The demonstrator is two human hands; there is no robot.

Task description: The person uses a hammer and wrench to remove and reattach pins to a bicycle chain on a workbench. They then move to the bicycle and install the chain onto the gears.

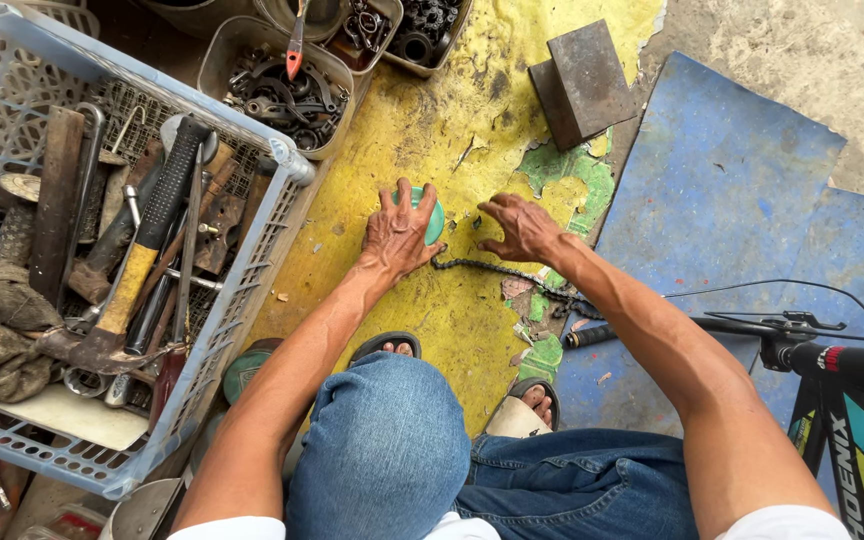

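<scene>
Chain (497, 270) on yellow floor between hands — left hand (397, 232) clamped on green tin (435, 215) (mostly hidden), right hand (522, 228) spread, empty.

Chain (512, 275) lies right of tub (434, 215), crate (252, 260) left.

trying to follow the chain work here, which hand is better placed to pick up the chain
Right, probably. The right hand hovers with fingers spread just above the chain, while the left hand is pressed on the green tub.
</scene>
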